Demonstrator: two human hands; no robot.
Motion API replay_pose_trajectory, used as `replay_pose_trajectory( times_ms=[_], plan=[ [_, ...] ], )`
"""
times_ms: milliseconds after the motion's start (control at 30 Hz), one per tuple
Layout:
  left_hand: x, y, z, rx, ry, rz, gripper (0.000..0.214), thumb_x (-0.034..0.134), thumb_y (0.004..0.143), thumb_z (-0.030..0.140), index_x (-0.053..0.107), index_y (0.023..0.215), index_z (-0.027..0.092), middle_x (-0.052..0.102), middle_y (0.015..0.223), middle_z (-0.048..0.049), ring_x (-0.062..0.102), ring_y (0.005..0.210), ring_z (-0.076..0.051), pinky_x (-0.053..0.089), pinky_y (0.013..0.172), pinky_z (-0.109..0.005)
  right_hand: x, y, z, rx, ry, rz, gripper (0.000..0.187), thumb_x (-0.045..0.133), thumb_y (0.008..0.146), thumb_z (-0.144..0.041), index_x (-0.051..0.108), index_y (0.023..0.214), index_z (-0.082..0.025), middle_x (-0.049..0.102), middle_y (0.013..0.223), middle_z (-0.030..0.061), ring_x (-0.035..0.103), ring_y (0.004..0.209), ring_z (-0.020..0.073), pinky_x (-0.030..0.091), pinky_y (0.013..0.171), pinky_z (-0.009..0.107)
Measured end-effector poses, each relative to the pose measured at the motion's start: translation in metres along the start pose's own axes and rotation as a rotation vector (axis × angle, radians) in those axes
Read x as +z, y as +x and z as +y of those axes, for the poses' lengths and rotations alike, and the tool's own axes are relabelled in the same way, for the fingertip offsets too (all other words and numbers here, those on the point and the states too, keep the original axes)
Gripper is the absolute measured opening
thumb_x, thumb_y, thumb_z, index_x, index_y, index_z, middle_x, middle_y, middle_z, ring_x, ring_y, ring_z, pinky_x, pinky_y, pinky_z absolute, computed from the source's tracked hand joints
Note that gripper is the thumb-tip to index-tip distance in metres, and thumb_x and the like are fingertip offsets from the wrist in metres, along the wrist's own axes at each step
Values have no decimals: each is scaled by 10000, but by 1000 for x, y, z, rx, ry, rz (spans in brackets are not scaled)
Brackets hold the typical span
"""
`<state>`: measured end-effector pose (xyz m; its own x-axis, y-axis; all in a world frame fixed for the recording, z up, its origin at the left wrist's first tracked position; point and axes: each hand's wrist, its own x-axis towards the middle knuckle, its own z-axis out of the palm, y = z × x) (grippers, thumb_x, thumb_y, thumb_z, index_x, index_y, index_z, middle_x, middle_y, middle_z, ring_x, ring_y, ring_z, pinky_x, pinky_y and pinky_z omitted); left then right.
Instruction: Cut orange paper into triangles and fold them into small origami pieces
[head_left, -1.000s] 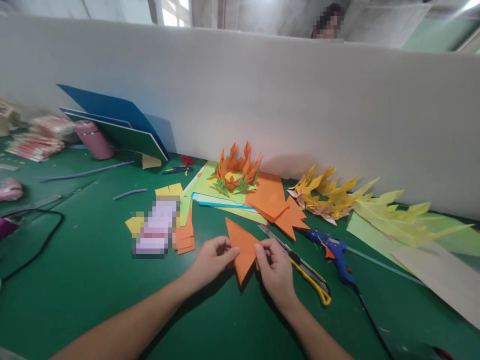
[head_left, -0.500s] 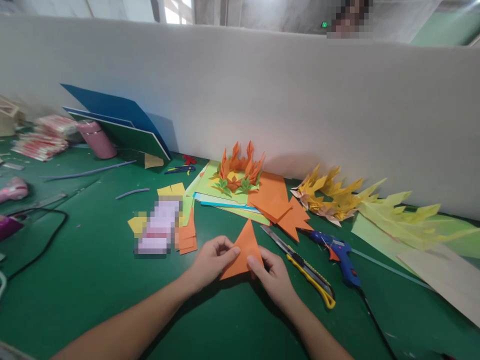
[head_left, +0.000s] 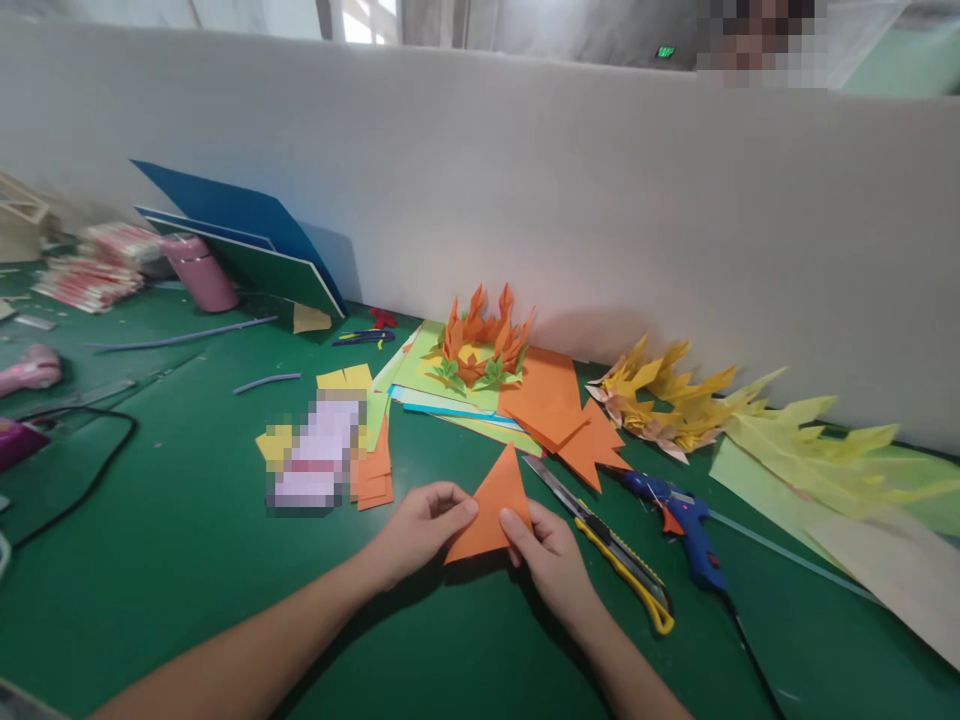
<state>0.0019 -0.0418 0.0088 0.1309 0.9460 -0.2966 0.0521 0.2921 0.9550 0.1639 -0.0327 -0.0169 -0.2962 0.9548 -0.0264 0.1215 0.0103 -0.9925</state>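
Observation:
A folded orange paper triangle (head_left: 491, 515) is held just over the green table, its point facing away from me. My left hand (head_left: 431, 525) pinches its left edge, thumb on top and fingers curled beneath. On the right edge my right hand (head_left: 544, 545) grips it the same way, thumb pressed on the paper. The fingertips under the paper are hidden. Right of my right hand lies a yellow utility knife (head_left: 607, 545) with its blade out. Orange paper pieces (head_left: 589, 440) lie beyond the triangle, close to the blade's tip.
A blue glue gun (head_left: 686, 525) with a cord lies at the right. Behind stand an orange paper crown (head_left: 484, 345) and a yellow one (head_left: 667, 395). To the left are a blurred-out pale object (head_left: 319, 455), a pink bottle (head_left: 201, 275) and leaning boards (head_left: 247, 250).
Both hands still hold the orange paper triangle, which is tilted slightly more to the right. The whole view has shifted a little.

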Motion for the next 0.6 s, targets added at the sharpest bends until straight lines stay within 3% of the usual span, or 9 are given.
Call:
replay_pose_trajectory(
  times_ms=[233, 333, 600],
  plan=[
    [-1, 2, -3, -121, -67, -57, 467, 671, 581, 601, 490, 634, 173, 559, 508, 36, 544, 454, -121, 423, 476, -243, -2, 0, 1, 35, 28, -12, 497, 529, 722, -646, 430, 540, -194, 367, 458, -55, 333, 442, 91, 274, 436, 215],
    [-1, 2, -3, -136, -29, -58, 467, 690, 571, 591, 503, 638, 167, 524, 479, 69, 561, 433, -118, 464, 483, -250, -4, 0, 3, 36, -2, -27, 479, 549, 717, -626, 529, 592, -164, 466, 523, -15, 408, 499, 115, 334, 478, 229],
    [-4, 2, -1, -199, 45, -131, 498, 674, 596, 614, 531, 674, 144, 575, 471, 47, 579, 412, -103, 409, 426, -186, -5, 0, 5, 127, 50, -33, 542, 576, 687, -662, 642, 667, -125, 601, 634, 48, 505, 575, 156, 406, 528, 250]
  ],
)
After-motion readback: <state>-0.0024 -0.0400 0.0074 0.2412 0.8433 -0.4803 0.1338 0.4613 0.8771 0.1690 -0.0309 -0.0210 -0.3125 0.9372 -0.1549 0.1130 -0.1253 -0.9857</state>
